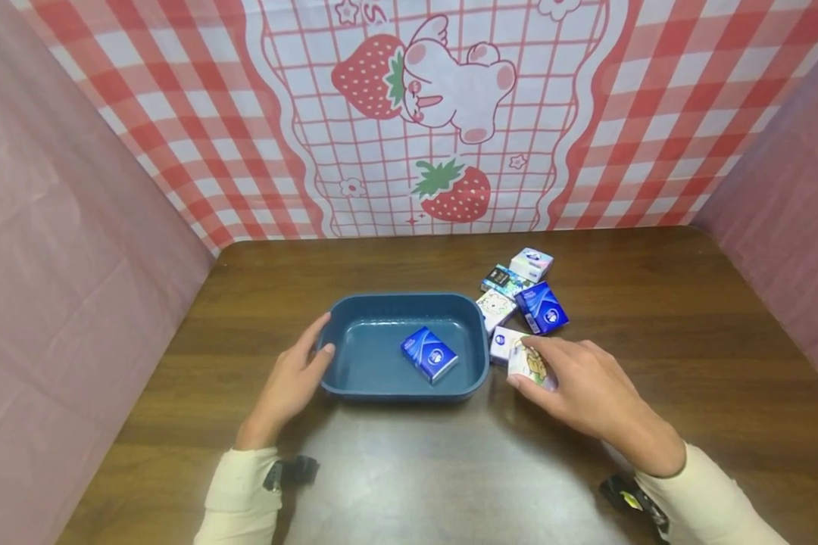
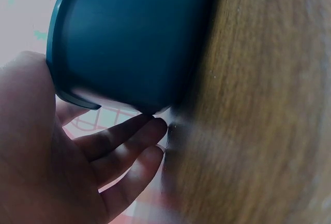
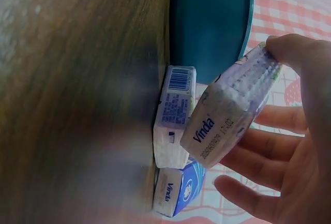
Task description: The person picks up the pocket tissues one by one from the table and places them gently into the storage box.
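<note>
My right hand [image 1: 586, 382] pinches a white tissue pack [image 1: 535, 367] with a yellow-brown cartoon print, thumb and fingers on opposite sides. In the right wrist view this tissue pack [image 3: 227, 115] is tilted above another white pack [image 3: 173, 115], its end printed "Vinda". A dark teal plastic basin [image 1: 375, 393] stands left of it, with one blue tissue pack [image 1: 429, 353] lying inside. At the basin's left end, my left hand [image 1: 289, 382] rests its thumb and forefinger at the rim. The left wrist view shows the other fingers [image 2: 132, 157] loosely bent by the outer wall.
Right of the basin lie a blue tissue pack [image 1: 543, 308], a white pack with a cartoon [image 1: 496, 306], a dark-labelled floral pack [image 1: 504, 280] and a pastel pack [image 1: 532, 263]. A checked strawberry cloth [image 1: 416, 151] hangs behind the brown wooden table [image 1: 688, 341].
</note>
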Tool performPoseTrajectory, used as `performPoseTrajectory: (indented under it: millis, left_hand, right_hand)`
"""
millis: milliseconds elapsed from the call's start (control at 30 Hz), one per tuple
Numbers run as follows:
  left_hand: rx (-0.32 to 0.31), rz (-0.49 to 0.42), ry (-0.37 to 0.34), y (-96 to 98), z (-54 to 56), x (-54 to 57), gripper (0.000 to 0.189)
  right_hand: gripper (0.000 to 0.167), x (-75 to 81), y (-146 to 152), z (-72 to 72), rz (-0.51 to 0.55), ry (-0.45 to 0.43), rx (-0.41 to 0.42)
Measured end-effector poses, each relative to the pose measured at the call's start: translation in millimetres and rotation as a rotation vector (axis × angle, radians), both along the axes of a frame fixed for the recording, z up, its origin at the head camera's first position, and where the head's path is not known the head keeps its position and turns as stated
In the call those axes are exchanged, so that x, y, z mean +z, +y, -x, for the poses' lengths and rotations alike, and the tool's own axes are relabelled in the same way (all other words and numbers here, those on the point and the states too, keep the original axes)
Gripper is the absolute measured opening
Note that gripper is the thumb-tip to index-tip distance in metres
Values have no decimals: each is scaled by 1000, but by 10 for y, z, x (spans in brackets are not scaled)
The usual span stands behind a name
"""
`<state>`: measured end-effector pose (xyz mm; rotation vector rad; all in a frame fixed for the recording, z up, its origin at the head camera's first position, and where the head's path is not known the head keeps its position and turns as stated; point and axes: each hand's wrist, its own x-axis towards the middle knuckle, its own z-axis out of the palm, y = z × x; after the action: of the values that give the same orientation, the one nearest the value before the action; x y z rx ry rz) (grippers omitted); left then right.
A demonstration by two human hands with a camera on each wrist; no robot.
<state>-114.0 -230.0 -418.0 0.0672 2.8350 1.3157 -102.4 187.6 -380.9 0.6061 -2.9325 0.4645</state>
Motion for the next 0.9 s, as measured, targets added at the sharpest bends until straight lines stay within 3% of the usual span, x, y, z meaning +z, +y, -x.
performPoseTrajectory:
  millis: [467, 900]
  left_hand:
    - [0, 9, 5, 2, 11, -3, 55]
    - [8, 4, -3, 6, 1, 9, 55]
  right_hand:
    - [66, 107, -102, 64, 42, 75, 8]
    - [66, 158, -203, 132, 96, 110, 37]
